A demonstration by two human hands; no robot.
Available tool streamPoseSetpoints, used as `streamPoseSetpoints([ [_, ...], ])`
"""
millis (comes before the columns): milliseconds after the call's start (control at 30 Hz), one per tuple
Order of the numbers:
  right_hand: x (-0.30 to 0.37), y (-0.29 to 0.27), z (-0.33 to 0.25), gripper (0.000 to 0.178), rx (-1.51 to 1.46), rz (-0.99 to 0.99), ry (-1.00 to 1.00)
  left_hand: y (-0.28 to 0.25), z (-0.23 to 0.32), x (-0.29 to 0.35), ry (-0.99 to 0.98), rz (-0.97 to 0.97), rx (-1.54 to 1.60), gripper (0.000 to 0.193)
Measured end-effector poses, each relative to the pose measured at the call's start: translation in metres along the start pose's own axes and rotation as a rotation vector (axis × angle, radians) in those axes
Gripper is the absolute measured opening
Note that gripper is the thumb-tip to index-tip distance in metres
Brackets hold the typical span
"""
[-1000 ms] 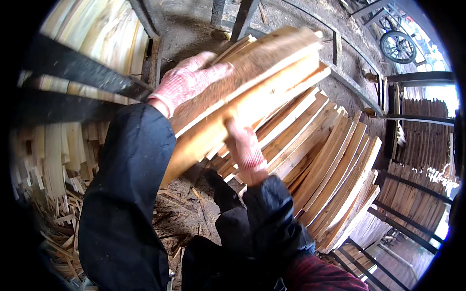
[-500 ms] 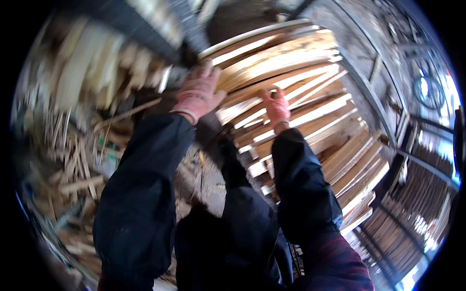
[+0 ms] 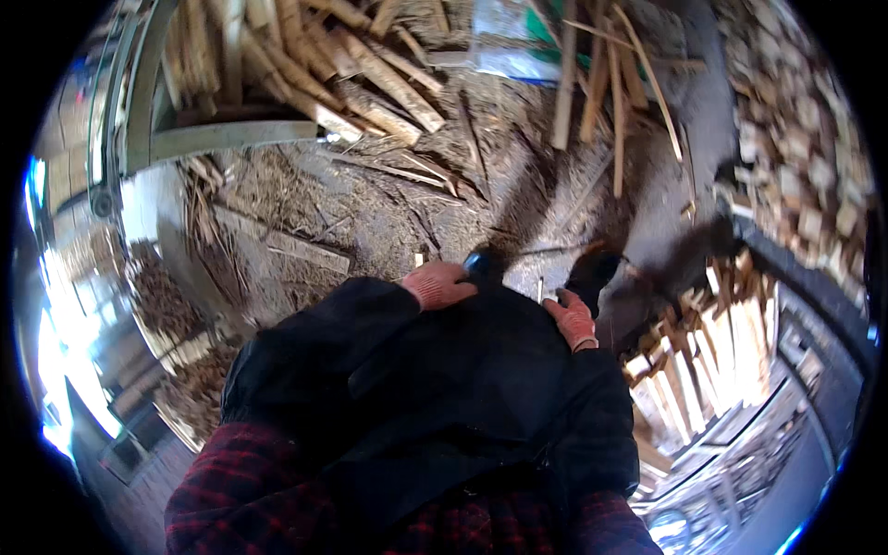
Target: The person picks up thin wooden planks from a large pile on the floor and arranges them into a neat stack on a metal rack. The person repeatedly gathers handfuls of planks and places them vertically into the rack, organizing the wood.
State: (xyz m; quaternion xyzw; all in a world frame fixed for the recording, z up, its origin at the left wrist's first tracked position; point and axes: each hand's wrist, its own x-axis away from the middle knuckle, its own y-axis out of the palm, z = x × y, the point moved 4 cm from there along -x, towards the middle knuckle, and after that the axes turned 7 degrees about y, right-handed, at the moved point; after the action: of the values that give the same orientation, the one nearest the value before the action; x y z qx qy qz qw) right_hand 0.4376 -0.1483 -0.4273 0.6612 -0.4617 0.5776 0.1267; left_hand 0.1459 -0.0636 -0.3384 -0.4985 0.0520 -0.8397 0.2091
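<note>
My left hand (image 3: pixel 440 285), in a pinkish-orange knit glove, is in front of my dark apron (image 3: pixel 462 388), its fingers lying flat with nothing seen in them. To the right, beside the apron's edge, is my right hand (image 3: pixel 573 320) in a matching glove. Its fingers are loosely apart and no held thing shows. A small pale upright sliver (image 3: pixel 540 289) appears close to the right fingertips; whether it touches them is unclear. Below my hands my dark shoes (image 3: pixel 595 268) stand on the littered floor.
Sawn boards (image 3: pixel 712 356) stand stacked at the right, beside a dark metal beam (image 3: pixel 805 277). Cut blocks (image 3: pixel 805 139) are piled at the far right. Rough slats (image 3: pixel 370 83) lie in a frame ahead. Loose strips (image 3: pixel 618 111) and a plank (image 3: pixel 282 242) lie on the floor.
My view has swung away from the board stack, which now lies to the right. Both hands have left the boards and drawn back close to my body.
</note>
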Motion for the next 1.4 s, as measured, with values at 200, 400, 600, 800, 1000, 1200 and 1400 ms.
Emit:
streamPoseSetpoints([
  [200, -0.056, 0.0, -0.154, 0.06, -0.103, -0.078, -0.165, -0.022, -0.092, 0.045, -0.317, 0.148, 0.271, 0.058],
  [400, -0.127, -0.02, -0.285, 0.059, 0.129, -0.032, -0.266, -0.067, -0.094, 0.021, -0.24, 0.378, 0.715, 0.056],
  [600, -0.2, 0.016, -0.362, 0.064, 0.361, 0.079, -0.279, -0.152, -0.078, -0.014, -0.072, 0.509, 1.2, 0.046],
  [800, -0.271, 0.123, -0.429, 0.083, 0.488, 0.01, -0.315, -0.155, -0.153, -0.044, -0.141, 0.474, 1.351, 0.046],
  [1000, -0.397, 0.192, -0.452, 0.097, 0.599, 0.363, -0.302, -0.182, -0.229, -0.078, -0.1, 0.352, 1.285, 0.045],
  [1200, -0.347, 0.183, -0.521, 0.074, 0.669, 0.184, -0.105, -0.175, -0.275, -0.065, -0.225, 0.488, 1.524, 0.057],
  [1400, -0.152, 0.177, -0.506, 0.064, 0.416, -0.463, -0.244, -0.203, -0.276, -0.067, -0.001, 0.518, 1.953, 0.059],
])
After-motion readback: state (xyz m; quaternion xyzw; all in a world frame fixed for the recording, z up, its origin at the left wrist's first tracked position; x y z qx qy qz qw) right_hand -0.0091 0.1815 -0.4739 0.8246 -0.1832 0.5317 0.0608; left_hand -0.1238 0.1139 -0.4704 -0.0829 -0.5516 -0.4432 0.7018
